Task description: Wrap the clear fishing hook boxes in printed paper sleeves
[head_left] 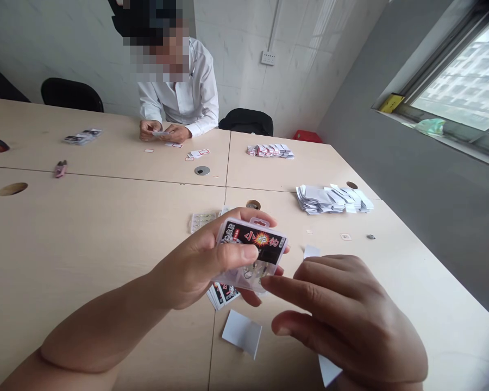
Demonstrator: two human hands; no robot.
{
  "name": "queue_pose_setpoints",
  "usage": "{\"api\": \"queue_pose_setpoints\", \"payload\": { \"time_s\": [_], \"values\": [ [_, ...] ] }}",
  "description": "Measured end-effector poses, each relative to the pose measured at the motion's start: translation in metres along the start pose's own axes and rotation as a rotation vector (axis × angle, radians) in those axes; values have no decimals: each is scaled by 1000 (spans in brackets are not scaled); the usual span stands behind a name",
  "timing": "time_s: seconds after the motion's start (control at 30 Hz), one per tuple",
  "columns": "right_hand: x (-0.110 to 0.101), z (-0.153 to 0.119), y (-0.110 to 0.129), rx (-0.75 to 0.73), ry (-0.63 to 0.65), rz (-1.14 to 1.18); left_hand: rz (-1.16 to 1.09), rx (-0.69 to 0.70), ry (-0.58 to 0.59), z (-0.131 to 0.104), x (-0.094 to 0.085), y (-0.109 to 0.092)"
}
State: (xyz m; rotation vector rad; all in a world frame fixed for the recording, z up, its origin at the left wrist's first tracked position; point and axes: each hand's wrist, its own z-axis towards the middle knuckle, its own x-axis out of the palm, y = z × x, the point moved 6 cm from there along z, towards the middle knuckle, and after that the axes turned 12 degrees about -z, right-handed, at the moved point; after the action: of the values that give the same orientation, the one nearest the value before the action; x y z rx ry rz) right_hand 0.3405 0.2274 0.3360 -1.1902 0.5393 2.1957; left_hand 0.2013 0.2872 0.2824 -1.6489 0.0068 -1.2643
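My left hand [212,258] is wrapped round a clear plastic box [275,247] of small hooks, its thumb across the front. A black printed card with a red and yellow burst shows in the upper part of the box, and small metal pieces show in the lower part. My right hand [346,309] has its index finger stretched to the lower right corner of the box, thumb apart from it, holding nothing. Beneath the box lie black printed cards [224,295] and a folded white paper [242,332]. Another clear box [202,221] lies partly behind my left hand.
White folded papers [330,199] are heaped at right, with red-printed slips [271,151] farther back. Across the table, a person in a white shirt [179,103] holds a small card. Pink pliers [61,169] and stacked boxes [82,136] lie at left.
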Motion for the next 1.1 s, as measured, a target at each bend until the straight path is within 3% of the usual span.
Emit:
{"api": "queue_pose_setpoints", "payload": {
  "time_s": [0.67, 0.97, 1.1],
  "values": [
    [-4, -4, -6, 35, -89, 12, 26, -36, 8, -1, -3, 2],
    [-4, -3, -4, 31, -69, -30, 57, -21, -34, 1, 0, 0],
    [-6, -5, -4, 33, -64, -32, 72, -42, -1, 0, -1, 2]
  ]
}}
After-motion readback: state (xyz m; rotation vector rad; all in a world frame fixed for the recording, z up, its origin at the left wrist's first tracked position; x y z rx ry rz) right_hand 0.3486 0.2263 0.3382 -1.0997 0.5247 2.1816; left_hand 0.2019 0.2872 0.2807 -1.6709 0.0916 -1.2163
